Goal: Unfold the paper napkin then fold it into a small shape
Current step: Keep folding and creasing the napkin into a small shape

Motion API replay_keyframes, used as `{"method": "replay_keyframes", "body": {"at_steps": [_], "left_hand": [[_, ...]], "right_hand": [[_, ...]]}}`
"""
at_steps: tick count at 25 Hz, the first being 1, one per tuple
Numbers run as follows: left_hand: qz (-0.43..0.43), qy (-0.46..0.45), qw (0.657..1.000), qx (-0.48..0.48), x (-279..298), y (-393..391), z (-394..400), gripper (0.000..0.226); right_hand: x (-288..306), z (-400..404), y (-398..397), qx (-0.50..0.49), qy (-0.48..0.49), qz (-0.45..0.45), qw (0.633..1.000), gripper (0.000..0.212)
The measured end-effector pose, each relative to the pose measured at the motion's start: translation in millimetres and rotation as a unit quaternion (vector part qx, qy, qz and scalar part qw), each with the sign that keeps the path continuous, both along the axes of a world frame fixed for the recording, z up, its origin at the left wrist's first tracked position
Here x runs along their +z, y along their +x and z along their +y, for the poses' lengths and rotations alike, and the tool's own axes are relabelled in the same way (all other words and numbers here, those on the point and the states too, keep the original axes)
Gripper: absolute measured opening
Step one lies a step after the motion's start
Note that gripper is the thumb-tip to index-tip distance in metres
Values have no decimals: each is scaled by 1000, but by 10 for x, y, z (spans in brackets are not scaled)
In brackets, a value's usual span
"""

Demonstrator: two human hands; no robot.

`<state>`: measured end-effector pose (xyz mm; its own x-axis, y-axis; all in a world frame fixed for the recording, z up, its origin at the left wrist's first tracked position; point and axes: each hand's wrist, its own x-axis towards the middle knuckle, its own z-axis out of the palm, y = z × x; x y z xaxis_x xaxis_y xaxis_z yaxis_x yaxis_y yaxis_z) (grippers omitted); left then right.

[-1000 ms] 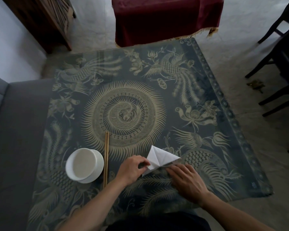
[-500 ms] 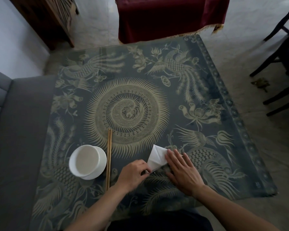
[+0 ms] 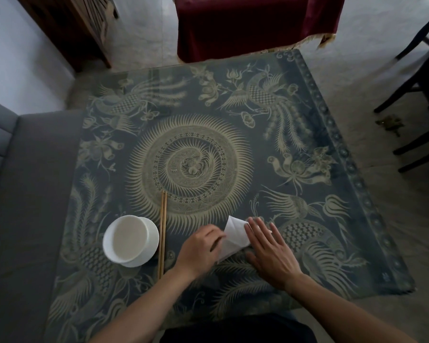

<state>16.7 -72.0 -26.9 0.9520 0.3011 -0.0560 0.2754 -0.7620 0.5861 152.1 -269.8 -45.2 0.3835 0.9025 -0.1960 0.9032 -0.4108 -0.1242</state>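
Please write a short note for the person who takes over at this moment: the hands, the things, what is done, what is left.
Left hand: pinches the napkin's left edge.
Right hand: flat, fingers straight, presses the napkin onto the table.
Napkin: near edge of table, already folded to a pointed shape.
Bowl and chopsticks lie left, untouched.
Left: press the crease, then probably further folds.

Two bare forearms in frame, no sleeves visible up to the bottom edge. Left hand [image 3: 200, 246] and right hand [image 3: 273, 253]: no gloves, rings, watch or wristbands on what shows. Short nails as far as I can tell. Dark, near-black garment [image 3: 238, 330] across the lap at the bottom centre, plain, no markings discernible in this light.
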Motion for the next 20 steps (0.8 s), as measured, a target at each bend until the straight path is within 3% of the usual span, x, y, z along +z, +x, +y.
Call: {"method": "replay_keyframes", "body": {"at_steps": [2,6,12,20], "left_hand": [[-8,83,996,-33,-46,198,-73,32],[72,200,968,-131,-232,315,-168,55],[158,205,955,-146,-387,238,-91,63],[178,198,952,-151,-404,232,-50,65]], "right_hand": [[10,67,-44,-4,-3,9,1000,69],[-25,114,-93,-19,-10,22,1000,72],[-147,73,-29,-12,-10,37,999,76],[-176,-349,265,-61,-22,14,998,71]]}}
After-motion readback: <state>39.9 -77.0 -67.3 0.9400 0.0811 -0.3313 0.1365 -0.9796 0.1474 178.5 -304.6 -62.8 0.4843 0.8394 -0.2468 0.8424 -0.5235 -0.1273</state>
